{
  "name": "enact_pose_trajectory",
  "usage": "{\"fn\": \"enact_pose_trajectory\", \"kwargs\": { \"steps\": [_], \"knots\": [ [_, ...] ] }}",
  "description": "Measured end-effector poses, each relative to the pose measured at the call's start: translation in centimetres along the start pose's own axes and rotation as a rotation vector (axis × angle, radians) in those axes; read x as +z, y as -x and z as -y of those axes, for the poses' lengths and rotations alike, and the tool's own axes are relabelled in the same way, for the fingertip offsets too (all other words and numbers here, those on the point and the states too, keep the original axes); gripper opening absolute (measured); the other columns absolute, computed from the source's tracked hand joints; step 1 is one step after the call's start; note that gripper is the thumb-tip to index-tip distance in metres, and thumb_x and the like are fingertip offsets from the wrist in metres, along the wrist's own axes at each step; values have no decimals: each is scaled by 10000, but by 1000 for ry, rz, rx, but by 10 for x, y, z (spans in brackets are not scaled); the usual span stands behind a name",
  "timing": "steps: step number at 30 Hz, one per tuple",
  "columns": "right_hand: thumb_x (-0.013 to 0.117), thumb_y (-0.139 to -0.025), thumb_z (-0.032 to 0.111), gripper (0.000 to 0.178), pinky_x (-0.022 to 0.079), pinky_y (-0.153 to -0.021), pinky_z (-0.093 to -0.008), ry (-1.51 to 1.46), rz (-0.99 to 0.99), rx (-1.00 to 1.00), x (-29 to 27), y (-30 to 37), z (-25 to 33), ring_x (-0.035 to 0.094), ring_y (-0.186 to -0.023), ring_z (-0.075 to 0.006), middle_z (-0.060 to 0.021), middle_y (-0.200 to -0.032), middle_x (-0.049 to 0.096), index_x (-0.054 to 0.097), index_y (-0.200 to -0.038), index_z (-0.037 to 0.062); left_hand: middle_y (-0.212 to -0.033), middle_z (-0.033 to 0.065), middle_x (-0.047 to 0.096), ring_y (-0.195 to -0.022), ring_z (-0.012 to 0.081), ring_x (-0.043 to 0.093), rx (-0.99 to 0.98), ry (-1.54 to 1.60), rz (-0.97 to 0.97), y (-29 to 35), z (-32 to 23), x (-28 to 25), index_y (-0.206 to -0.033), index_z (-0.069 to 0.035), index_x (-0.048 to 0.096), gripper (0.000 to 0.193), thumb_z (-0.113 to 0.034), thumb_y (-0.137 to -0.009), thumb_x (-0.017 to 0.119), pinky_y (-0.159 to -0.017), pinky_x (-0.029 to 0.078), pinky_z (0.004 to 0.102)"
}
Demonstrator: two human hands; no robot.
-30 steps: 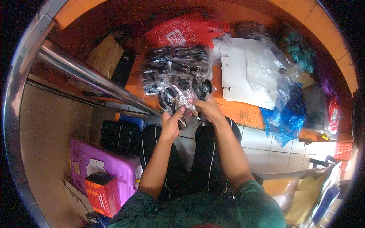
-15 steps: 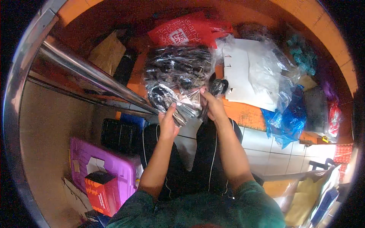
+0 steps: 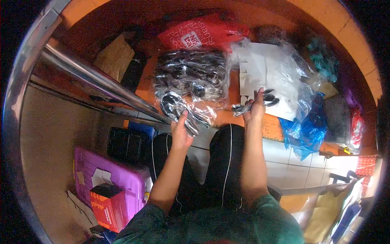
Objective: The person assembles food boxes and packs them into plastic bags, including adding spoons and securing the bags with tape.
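My left hand point(image 3: 181, 132) grips the handle end of a bundle of black plastic spoons point(image 3: 171, 101) in clear wrap, at the near edge of a large clear bag point(image 3: 191, 69) full of black cutlery. The thumb lies on top. Farther right, my right hand point(image 3: 255, 109) is closed around a smaller bunch of black spoons point(image 3: 271, 99). Their rounded heads point right, over a white sheet of card point(image 3: 252, 61). Clear film seems to cover this bunch too.
Behind the bag lies a red printed bag point(image 3: 215, 30). A blue plastic bag point(image 3: 304, 136) hangs over the orange shelf point(image 3: 272, 127) at right. A metal pole point(image 3: 97, 79) slants in from the left. A purple crate lid point(image 3: 132, 183) and red box point(image 3: 107, 207) stand lower left.
My right hand has moved right, from beside the large bag to over the white card, carrying the smaller bunch of spoons. My left hand has stayed almost still on its bundle.
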State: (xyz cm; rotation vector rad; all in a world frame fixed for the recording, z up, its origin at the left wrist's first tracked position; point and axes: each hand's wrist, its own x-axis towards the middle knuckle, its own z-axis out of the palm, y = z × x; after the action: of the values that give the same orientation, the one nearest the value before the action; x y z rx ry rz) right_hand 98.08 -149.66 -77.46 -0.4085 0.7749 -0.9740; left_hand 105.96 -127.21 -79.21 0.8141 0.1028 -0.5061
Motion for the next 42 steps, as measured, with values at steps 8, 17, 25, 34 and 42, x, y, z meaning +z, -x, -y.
{"fn": "enact_pose_trajectory", "kwargs": {
  "steps": [8, 17, 25, 34, 42],
  "knots": [
    [719, -852, 212, 277, 413, -471, -233, 648, -1, -408, -8, 33, -10, 514, -528, -97, -30, -752, 604, 593, -1006, 19, -1020, 76, 656, -890, 200, 654, -54, -4, 40, 4, 7, 8, -1118, -30, 567, 236, -135, -910, 603, -797, 539, 352],
    [786, -752, 119, 478, 485, -758, -293, 931, 873, -57, 9, 58, -21, 588, -844, -139, -28, -996, 652, 577, -1167, 9, -1107, 118, 630, -954, 237, 647, -82, -18, 129, -2, 5, -1, -1238, -11, 498, 334, -104, -924, 565, -833, 538, 387],
    [747, -798, 198, 384, 475, -807, -294, 770, 703, -9, -5, 39, -30, 597, -907, -140, -70, -988, 672, 616, -1084, -24, -1035, 99, 632, -909, 230, 646, -33, 17, 58, -2, 7, 7, -1178, -35, 511, 276, -89, -915, 576, -806, 541, 386],
    [726, -829, 109, 401, 467, -822, -291, 611, 572, -177, 0, 35, -27, 578, -855, -132, -45, -997, 620, 551, -1168, -12, -846, 59, 632, -743, 200, 643, -31, 6, -13, -9, 7, 2, -1043, -68, 561, 162, -104, -895, 618, -676, 550, 377],
    [665, -854, 47, 267, 509, -732, -297, 340, 472, 11, -12, 17, -28, 617, -851, -164, -55, -990, 632, 587, -1107, 11, -825, 22, 620, -628, 128, 602, -5, -351, 40, -43, -8, 27, -1021, -62, 584, 154, -62, -875, 635, -531, 499, 273]
  ]
}}
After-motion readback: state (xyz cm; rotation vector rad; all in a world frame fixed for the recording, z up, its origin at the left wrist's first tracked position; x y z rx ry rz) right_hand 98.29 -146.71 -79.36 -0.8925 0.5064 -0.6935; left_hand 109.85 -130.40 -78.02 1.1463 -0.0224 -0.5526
